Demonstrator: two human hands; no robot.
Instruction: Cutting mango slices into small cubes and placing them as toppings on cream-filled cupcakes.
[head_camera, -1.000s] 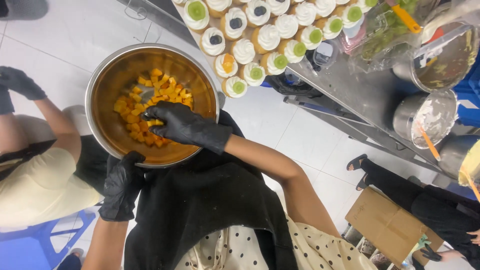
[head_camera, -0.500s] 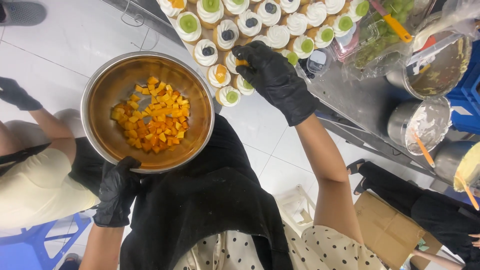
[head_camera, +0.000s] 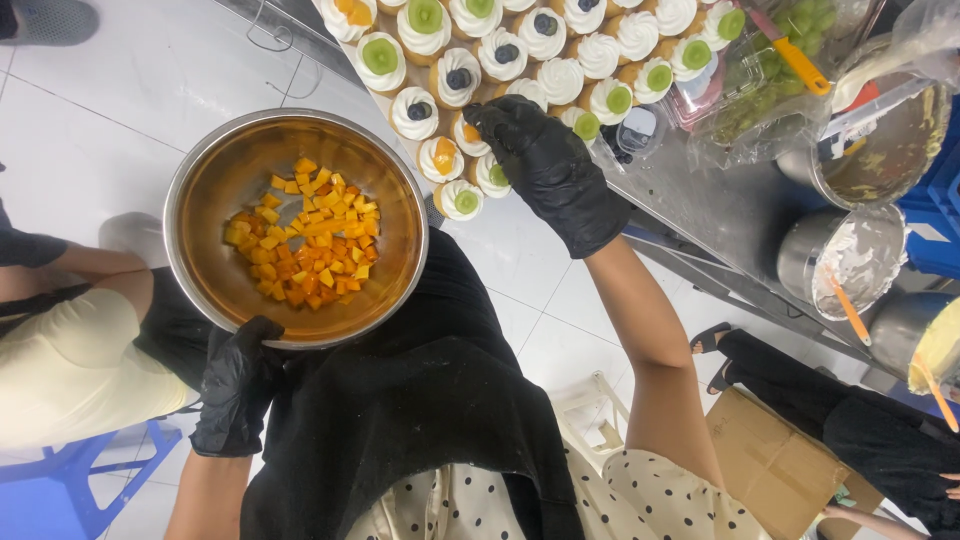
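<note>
Single head cam; looks steeply down from above steel bowl (head_camera: 295, 228), close; cupcake tray (head_camera: 520, 75) beyond bowl, floor beneath.

On the far right of the steel table (head_camera: 720, 215) stand two metal bowls smeared with white cream (head_camera: 845, 255), each with an orange spatula (head_camera: 850, 310) resting inside. A clear bag of green grapes (head_camera: 770, 85) lies beside them. Near right, a cardboard box (head_camera: 775, 465) sits on the white tiled floor (head_camera: 150, 80); a blue stool (head_camera: 60, 490) shows at near left.
</note>
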